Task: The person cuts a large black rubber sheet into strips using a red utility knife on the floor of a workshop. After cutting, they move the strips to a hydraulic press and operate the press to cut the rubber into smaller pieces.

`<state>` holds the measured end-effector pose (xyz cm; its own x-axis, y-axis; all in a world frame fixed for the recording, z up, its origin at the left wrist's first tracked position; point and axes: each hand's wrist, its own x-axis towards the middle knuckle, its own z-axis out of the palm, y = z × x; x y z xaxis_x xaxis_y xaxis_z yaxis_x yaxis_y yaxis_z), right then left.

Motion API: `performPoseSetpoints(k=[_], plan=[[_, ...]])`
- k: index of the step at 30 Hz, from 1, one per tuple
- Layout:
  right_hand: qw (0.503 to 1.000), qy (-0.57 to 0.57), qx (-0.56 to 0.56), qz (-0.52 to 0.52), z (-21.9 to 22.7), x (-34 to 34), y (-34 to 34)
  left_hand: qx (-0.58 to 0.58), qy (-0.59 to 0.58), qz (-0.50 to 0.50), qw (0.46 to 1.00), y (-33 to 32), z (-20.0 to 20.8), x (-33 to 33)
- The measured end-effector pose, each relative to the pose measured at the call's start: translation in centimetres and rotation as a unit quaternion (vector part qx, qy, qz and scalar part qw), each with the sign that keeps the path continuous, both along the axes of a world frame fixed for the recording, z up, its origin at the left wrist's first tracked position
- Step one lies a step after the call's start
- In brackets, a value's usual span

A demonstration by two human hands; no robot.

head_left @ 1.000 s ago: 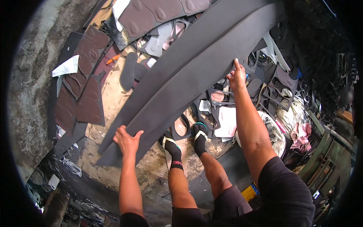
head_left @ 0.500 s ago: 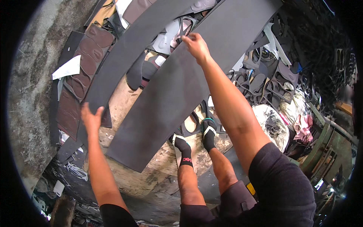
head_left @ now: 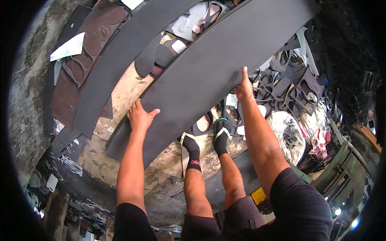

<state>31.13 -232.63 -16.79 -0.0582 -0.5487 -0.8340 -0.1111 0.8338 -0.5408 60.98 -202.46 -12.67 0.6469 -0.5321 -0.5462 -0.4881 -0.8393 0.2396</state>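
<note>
A long dark grey sheet (head_left: 201, 76) of smooth, flat material runs diagonally from the near left to the far right. My left hand (head_left: 140, 119) rests at the sheet's left edge near its close end, thumb spread wide from the fingers. At the opposite edge, my right hand (head_left: 244, 89) grips the sheet with its thumb on top; its other fingers are partly hidden. Beside it on the left lies a second, narrower dark strip (head_left: 120, 60). Dark sole-shaped pieces (head_left: 164, 55) show between the two.
A brown sheet with sole outlines (head_left: 93, 42) lies at the left, with a white paper (head_left: 67, 47) on it. Dark sandal-shaped offcuts (head_left: 281, 84) are heaped at the right, near a pale sack (head_left: 286, 134). My sandalled feet (head_left: 192, 150) stand close to the sheet.
My left hand has moved right, from the narrow strip to the wide sheet's left edge. My right hand has come nearer and across to the right edge, where it now grips.
</note>
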Motion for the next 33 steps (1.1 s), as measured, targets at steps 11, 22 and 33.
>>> performPoseSetpoints(k=[11, 22, 33], plan=[[0.992, -0.086, -0.012, -0.095, -1.9, -2.5, 1.0, -0.082, -0.051, -0.021, 0.995, 2.6, 10.7, -7.4], [0.956, -0.268, -0.050, -0.109, 4.1, -2.3, -5.3, -0.128, 0.008, -0.157, 0.979, 7.9, 27.3, -6.0], [0.978, -0.106, -0.179, 0.022, 10.7, 23.1, -9.4, -0.049, -0.244, -0.066, 0.966, 11.8, 24.8, 22.7]])
